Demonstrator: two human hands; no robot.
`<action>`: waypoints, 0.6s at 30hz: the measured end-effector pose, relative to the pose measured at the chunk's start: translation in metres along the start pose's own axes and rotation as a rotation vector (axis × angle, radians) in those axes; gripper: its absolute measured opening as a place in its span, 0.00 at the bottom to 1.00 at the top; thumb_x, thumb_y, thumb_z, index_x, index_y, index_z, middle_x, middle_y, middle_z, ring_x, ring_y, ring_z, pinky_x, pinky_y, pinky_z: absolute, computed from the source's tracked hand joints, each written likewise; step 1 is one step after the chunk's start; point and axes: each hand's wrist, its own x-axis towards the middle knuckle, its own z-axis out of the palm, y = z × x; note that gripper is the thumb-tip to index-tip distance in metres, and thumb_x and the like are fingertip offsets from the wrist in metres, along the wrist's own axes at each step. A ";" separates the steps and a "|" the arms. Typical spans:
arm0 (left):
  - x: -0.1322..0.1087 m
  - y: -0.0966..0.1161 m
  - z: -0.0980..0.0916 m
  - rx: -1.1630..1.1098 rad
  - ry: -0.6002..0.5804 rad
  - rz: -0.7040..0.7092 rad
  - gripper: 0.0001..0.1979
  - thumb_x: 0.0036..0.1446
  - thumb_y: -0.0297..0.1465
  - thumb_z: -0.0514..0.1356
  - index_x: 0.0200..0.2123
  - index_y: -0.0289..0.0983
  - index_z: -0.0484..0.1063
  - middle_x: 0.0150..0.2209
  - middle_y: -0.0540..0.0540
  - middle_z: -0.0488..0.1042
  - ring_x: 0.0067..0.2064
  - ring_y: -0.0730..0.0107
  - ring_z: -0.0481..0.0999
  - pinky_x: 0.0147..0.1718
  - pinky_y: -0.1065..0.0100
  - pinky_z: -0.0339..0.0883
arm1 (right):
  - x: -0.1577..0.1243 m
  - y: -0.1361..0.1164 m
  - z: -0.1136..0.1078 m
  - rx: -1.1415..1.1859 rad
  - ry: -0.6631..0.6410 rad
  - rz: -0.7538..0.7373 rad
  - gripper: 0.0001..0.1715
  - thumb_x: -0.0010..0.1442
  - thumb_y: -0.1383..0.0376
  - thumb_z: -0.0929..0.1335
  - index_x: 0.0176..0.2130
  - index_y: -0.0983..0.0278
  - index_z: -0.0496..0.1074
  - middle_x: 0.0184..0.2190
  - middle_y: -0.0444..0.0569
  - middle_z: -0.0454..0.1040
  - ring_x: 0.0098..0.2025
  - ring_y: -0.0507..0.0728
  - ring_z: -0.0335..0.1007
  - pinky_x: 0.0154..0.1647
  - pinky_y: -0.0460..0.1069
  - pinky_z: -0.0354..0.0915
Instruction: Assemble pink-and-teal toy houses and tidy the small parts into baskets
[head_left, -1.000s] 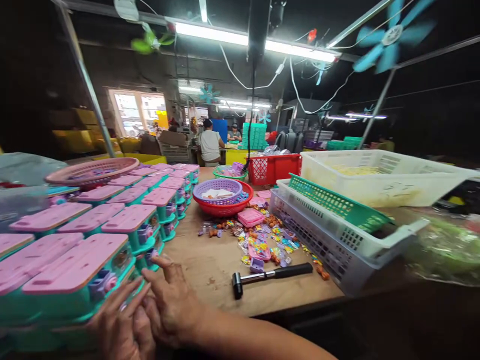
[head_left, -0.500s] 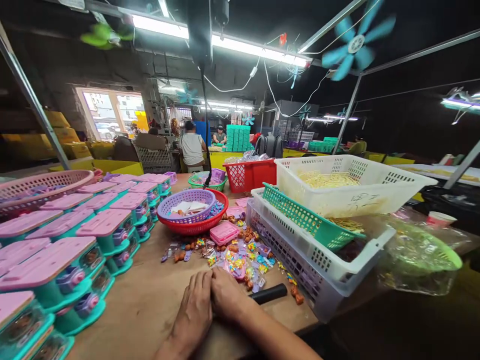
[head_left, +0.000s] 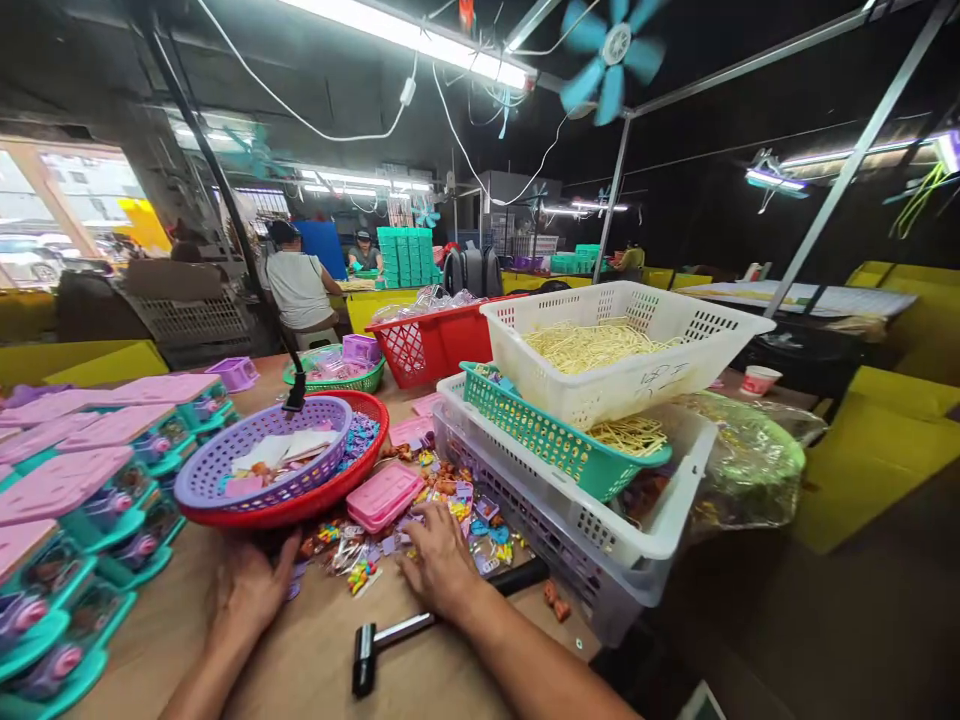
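- Head view: lidded boxes point(head_left: 64, 485) stood stacked leftward — finished, I judged; loose pieces point(head_left: 361, 577) lay scattered, apparently left to do.
- Left hand point(head_left: 251, 590) sat at the red basket's point(head_left: 330, 494) underside, fingertips hidden — grip, I couldn't tell; right hand point(head_left: 441, 565) spread wide over the pieces.
- Tabletop point(head_left: 300, 660) gave room before the hammer point(head_left: 365, 660); crates point(head_left: 517, 545) blocked rightward.

A lit tube light point(head_left: 412, 38) and a blue fan point(head_left: 616, 45) hang overhead, with a bright window point(head_left: 84, 185) at left.
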 end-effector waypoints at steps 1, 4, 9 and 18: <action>-0.001 0.009 0.003 0.018 -0.024 -0.023 0.49 0.50 0.57 0.40 0.48 0.12 0.67 0.47 0.11 0.69 0.53 0.22 0.69 0.52 0.40 0.62 | 0.000 0.000 -0.001 0.020 0.007 0.031 0.20 0.54 0.65 0.73 0.47 0.62 0.70 0.55 0.53 0.66 0.57 0.62 0.59 0.58 0.58 0.61; -0.018 0.035 0.015 -0.039 -0.036 -0.073 0.51 0.48 0.57 0.40 0.44 0.07 0.68 0.45 0.06 0.68 0.55 0.18 0.66 0.54 0.36 0.57 | -0.001 -0.001 -0.004 0.044 -0.014 0.066 0.21 0.55 0.64 0.73 0.48 0.62 0.70 0.54 0.54 0.67 0.56 0.62 0.60 0.57 0.59 0.61; -0.057 0.050 0.025 -0.391 -0.095 -0.017 0.41 0.49 0.54 0.51 0.56 0.27 0.66 0.60 0.28 0.67 0.64 0.44 0.62 0.65 0.51 0.53 | -0.002 -0.001 -0.006 0.070 -0.027 0.042 0.17 0.57 0.64 0.72 0.47 0.63 0.70 0.52 0.54 0.68 0.55 0.62 0.60 0.57 0.59 0.61; 0.010 0.046 -0.060 -1.423 -0.113 -0.694 0.25 0.55 0.39 0.63 0.55 0.43 0.66 0.47 0.40 0.76 0.40 0.59 0.80 0.35 0.56 0.78 | -0.007 -0.013 -0.010 0.134 -0.015 -0.078 0.24 0.61 0.65 0.69 0.56 0.60 0.65 0.56 0.55 0.66 0.59 0.63 0.58 0.61 0.61 0.57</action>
